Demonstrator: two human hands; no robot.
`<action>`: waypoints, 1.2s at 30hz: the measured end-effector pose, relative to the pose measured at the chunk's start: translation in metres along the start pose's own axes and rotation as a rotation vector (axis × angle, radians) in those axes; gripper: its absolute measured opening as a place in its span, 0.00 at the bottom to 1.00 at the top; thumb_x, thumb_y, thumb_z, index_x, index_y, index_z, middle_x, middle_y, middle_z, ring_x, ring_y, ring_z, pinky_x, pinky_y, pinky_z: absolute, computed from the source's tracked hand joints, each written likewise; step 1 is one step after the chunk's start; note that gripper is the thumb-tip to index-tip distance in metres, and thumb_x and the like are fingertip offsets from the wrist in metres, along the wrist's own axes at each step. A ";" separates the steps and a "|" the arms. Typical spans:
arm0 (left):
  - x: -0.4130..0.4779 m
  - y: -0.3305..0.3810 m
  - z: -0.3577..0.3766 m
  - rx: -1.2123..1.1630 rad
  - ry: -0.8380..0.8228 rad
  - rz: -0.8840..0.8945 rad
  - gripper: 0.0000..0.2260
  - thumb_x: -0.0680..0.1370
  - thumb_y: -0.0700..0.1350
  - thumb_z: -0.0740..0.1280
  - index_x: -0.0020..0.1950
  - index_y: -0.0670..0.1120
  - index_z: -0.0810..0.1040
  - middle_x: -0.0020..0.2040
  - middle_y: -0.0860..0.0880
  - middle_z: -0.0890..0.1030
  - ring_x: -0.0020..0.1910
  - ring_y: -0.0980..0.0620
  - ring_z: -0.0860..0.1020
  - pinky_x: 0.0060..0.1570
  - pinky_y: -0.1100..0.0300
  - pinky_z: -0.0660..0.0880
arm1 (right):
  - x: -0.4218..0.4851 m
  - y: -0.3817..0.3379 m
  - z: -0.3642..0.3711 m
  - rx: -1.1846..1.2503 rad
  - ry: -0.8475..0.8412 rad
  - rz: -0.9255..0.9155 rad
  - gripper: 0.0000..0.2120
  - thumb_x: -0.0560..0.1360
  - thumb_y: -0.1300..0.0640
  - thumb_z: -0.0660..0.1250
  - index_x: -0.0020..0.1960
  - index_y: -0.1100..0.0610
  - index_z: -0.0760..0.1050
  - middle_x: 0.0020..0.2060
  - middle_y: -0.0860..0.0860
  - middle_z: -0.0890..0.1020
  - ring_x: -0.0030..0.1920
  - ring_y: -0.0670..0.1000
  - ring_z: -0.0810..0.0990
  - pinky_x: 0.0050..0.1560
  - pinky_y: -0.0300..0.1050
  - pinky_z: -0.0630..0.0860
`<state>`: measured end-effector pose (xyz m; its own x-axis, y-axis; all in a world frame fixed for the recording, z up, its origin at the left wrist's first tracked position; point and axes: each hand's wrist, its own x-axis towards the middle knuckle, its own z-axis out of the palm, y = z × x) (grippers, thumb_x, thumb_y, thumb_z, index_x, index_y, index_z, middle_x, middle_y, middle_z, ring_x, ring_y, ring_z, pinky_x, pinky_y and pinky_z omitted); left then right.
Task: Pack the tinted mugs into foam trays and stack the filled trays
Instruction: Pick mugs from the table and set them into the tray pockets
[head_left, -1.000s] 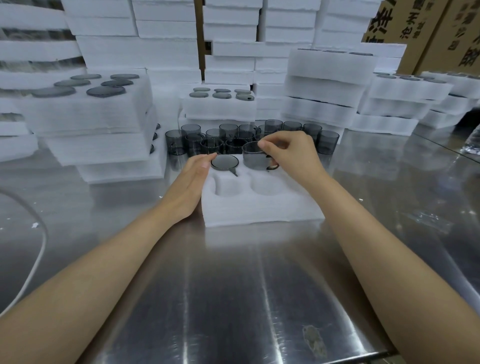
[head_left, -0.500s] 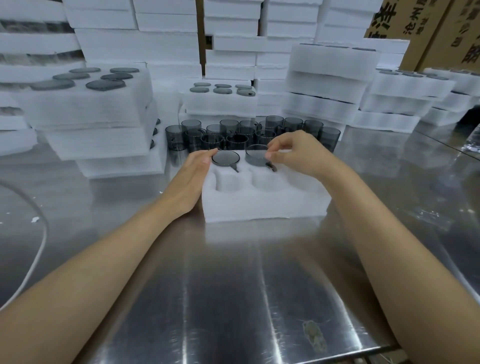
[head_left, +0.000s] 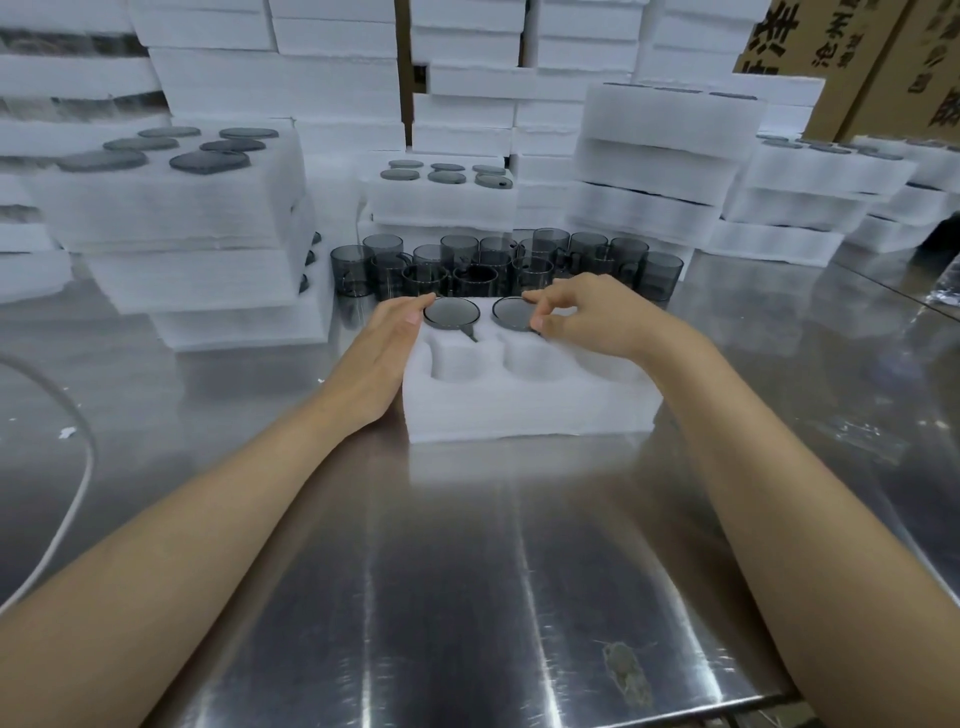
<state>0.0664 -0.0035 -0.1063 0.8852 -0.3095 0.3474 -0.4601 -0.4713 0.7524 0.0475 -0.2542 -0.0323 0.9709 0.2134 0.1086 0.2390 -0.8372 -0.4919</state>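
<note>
Foam tray (head_left: 524, 410) sits on the steel table (head_left: 467, 597) with its long side running left to right. Two tinted mugs are dropped upright in its far row. The first mug (head_left: 451, 314) has its handle pointing back toward the person. The second mug (head_left: 511, 314) sits just right of it, and the right hand (head_left: 587, 317) pinches its right edge between curled forefinger and thumb. The left hand (head_left: 387, 348) lies flat against the tray's left end, holding nothing. The loose mugs (head_left: 493, 265) crowd just behind the tray.
</note>
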 end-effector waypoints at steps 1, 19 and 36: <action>0.000 -0.001 0.000 -0.001 0.002 0.002 0.20 0.85 0.54 0.47 0.75 0.55 0.65 0.68 0.62 0.63 0.58 0.85 0.57 0.55 0.86 0.51 | 0.001 -0.002 0.000 -0.042 -0.004 0.006 0.09 0.77 0.56 0.63 0.39 0.48 0.77 0.67 0.41 0.74 0.69 0.46 0.69 0.64 0.43 0.63; 0.006 -0.004 -0.001 -0.033 0.087 0.019 0.16 0.85 0.48 0.51 0.68 0.58 0.72 0.61 0.69 0.68 0.60 0.80 0.63 0.57 0.84 0.54 | 0.090 0.038 0.016 -0.173 0.246 0.253 0.17 0.82 0.53 0.57 0.70 0.51 0.69 0.73 0.54 0.55 0.63 0.59 0.73 0.63 0.54 0.70; 0.003 0.005 -0.005 -0.063 0.091 -0.036 0.16 0.84 0.56 0.47 0.59 0.71 0.71 0.55 0.81 0.68 0.58 0.81 0.64 0.55 0.79 0.60 | 0.027 0.021 -0.013 1.246 0.606 0.175 0.10 0.79 0.55 0.65 0.40 0.54 0.70 0.51 0.53 0.82 0.53 0.48 0.83 0.51 0.39 0.76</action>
<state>0.0672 -0.0026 -0.0988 0.9050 -0.2155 0.3669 -0.4252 -0.4268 0.7981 0.0793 -0.2723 -0.0289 0.9180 -0.3622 0.1617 0.2568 0.2321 -0.9382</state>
